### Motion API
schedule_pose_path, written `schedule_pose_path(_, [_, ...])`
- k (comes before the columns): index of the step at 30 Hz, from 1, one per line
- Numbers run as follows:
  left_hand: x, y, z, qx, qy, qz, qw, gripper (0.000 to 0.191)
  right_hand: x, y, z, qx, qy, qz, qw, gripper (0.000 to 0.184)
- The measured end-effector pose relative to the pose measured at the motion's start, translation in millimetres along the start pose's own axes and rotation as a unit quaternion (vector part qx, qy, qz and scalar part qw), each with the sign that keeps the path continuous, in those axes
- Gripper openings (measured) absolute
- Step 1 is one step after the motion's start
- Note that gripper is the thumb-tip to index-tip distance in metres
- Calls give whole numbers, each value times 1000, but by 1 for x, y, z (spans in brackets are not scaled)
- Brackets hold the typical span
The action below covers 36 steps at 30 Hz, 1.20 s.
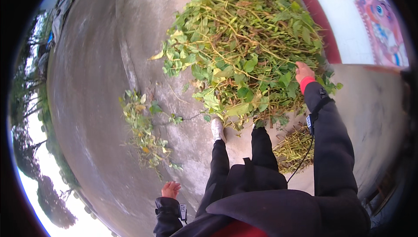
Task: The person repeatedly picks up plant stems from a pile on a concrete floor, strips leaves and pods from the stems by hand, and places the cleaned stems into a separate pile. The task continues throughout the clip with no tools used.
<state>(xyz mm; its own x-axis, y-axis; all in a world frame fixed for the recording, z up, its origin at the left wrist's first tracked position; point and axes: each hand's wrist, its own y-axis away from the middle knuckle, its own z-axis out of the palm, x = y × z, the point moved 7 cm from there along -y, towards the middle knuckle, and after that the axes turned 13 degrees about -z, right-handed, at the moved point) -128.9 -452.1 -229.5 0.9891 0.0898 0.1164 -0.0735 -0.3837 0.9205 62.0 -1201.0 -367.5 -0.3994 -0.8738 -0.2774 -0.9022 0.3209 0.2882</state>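
A large heap of cut bean plants, with green and yellowing leaves, stems and pods, lies on the concrete before me. My right hand is at the heap's right side, fingers curled. A long pale stem runs up to its fingertips; whether they grip it is unclear. Low on the left, away from the heap, hangs my left hand, empty, with its fingers loosely apart. My white shoe stands at the near edge of the heap; leaves partly cover the other foot.
Loose bean plants are strewn on the concrete floor to the left. A smaller pile of pods and stems lies by my right leg. A white wall with a red base and a pink cartoon poster borders the heap's right.
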Motion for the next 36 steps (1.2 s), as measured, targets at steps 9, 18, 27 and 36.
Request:
schedule_pose_path(9, [-14, 32, 55, 36, -18, 2, 999, 23, -5, -33, 41, -57, 100, -114, 987, 23])
schedule_pose_path(18, [31, 46, 113, -11, -35, 68, 997, 29, -130, 96, -96, 100, -125, -312, 936, 12])
schedule_pose_path(27, [120, 116, 133, -143, 5, 319, 937, 22, -263, 181, -190, 140, -254, -368, 883, 10])
schedule_pose_path(36, [168, 146, 6, -207, 75, 449, 866, 26, -476, 250, -197, 46, -300, -452, 839, 15])
